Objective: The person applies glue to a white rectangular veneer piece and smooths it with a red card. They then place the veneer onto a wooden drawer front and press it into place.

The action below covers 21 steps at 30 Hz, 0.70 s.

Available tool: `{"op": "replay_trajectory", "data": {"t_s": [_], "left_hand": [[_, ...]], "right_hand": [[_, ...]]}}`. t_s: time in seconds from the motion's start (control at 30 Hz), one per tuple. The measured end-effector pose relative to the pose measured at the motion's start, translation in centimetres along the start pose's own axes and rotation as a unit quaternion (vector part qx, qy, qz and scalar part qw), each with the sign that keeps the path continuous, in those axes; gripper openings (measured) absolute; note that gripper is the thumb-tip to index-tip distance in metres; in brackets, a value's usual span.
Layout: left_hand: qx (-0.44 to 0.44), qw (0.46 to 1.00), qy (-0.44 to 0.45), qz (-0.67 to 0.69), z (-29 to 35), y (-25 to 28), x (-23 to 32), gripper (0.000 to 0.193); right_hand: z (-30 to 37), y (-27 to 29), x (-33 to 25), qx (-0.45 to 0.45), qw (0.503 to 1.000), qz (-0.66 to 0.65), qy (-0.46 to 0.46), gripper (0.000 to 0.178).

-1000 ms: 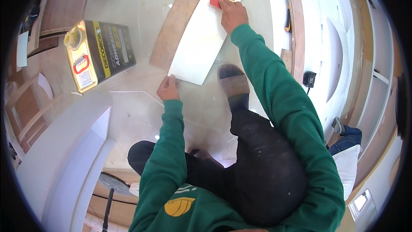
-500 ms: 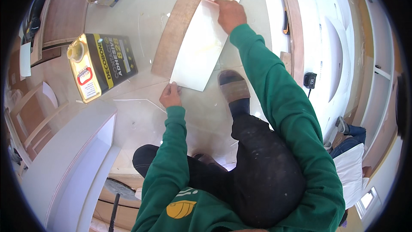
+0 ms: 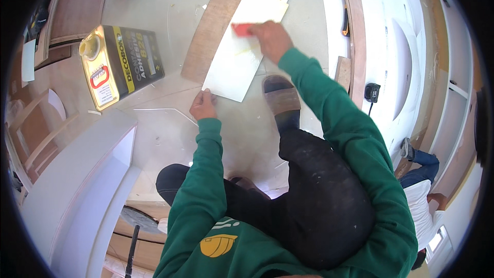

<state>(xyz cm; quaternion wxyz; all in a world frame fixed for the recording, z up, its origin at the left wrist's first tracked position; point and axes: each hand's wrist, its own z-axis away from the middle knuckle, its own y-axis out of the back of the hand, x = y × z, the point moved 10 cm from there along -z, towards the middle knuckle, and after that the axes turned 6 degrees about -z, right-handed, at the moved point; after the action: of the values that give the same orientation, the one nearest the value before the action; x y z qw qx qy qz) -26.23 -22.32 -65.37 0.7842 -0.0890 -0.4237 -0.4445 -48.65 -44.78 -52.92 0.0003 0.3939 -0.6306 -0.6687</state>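
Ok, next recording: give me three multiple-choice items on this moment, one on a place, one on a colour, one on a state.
1. Where does the adhesive can stand relative to the white sheet?
A. To its left
B. On top of it
C. To its right

2. What colour is the flat tool in the right hand?
A. Blue
B. Red
C. Black

3. What is the left hand doing?
A. Lifting the can
B. Resting on the knee
C. Pressing on the sheet's near corner

Answers: 1 A, the can sits on the floor well left of the sheet. 2 B, a red piece shows at the fingers, over the sheet. 3 C, the hand lies at the sheet's lower-left corner.
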Motion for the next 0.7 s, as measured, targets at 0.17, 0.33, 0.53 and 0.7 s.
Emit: {"op": "replay_trajectory", "data": {"t_s": [0.17, 0.33, 0.53, 0.7], "left_hand": [[-0.013, 1.0, -0.01, -0.009, -0.1, -0.1, 0.2, 0.03], [-0.01, 1.0, -0.002, -0.005, 0.0, -0.2, 0.2, 0.034], [0.001, 1.0, 0.013, 0.01, 0.0, -0.4, 0.2, 0.03], [0.007, 1.0, 0.015, 0.009, -0.4, -0.2, -0.1, 0.02]], "right_hand": [[6.5, -2.4, -6.1, -0.062, 0.996, -0.049, 0.05, 0.025], [7.8, 0.9, -7.0, -0.03, 0.992, -0.108, 0.063, 0.029], [5.4, 4.8, -6.2, 0.091, 0.985, -0.063, 0.13, 0.033], [11.9, -0.2, -5.9, -0.063, 0.983, -0.094, 0.144, 0.027]]}}
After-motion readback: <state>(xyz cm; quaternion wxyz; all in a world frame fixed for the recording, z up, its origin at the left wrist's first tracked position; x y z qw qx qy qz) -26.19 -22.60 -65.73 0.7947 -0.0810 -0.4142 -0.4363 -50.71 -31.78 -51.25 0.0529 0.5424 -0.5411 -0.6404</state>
